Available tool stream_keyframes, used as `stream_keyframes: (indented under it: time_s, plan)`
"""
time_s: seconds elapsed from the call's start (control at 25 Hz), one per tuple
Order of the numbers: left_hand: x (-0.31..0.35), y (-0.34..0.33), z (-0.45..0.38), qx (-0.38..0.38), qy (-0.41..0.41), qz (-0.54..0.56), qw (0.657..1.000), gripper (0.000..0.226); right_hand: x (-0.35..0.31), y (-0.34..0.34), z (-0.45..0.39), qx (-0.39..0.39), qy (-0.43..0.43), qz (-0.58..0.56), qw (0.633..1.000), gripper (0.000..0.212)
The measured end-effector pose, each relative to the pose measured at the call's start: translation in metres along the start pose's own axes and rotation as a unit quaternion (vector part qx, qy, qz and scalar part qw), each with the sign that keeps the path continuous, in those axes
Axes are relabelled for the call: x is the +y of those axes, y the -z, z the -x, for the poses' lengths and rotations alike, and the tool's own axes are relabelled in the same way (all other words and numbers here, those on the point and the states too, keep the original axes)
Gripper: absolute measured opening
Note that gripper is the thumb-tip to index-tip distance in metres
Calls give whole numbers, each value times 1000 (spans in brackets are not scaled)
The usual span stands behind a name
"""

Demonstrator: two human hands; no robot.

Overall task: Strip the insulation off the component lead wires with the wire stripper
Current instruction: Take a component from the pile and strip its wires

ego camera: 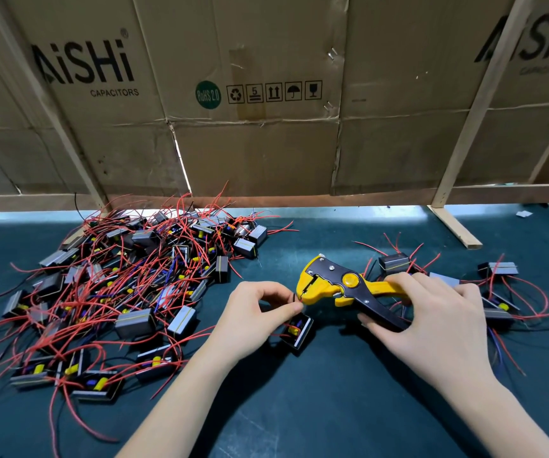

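Most of the work looks to be ahead: a large heap of components (124, 289) with tangled red lead wires lies on the left of the desk (332, 391), while only a small group (464, 285) sits on the right behind the tool hand, likely the finished ones, though their wire ends are too small to check. The left hand (256, 315) pinches thin lead wires (296, 300) between thumb and fingertips and feeds them toward the mouth of the wire stripper (342, 285); their component (296, 330), a small black open-sided box with yellow and blue parts inside, hangs just below that hand. The right hand (431, 312) is curled round the stripper's handles, which stand spread apart, so I judge the squeeze not yet made. The stripper is hard yellow plastic with black metal plates and a round yellow pivot. The desk is covered in dark green matte cloth; creased brown cardboard (250, 94) on pale wooden battens walls off the back.
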State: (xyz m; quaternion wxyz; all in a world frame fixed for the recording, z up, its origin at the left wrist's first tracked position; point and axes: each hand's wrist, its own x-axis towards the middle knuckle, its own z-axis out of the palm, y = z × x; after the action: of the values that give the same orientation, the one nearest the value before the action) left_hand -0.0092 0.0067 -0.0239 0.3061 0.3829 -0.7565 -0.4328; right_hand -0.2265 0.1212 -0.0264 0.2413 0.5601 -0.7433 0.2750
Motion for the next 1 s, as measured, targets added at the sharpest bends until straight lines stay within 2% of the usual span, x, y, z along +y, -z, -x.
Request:
stream_keyframes:
  time_s: [0.2,0.4,0.64,1.0]
  plan:
    - [-2,0,0,-6,6,-4,1000,10,3,-2,0,30,0,7,1000,41]
    - [-3,2,1,-68,54,28,996,7,6,-8,-1,41,-11,30,999,55]
    - [-3,1,1,-21,69,0,997,6,5,-9,0,38,-13,34,999,59]
    - [0,0,2,-15,45,-29,998,5,-2,-4,-1,34,43,51,997,57]
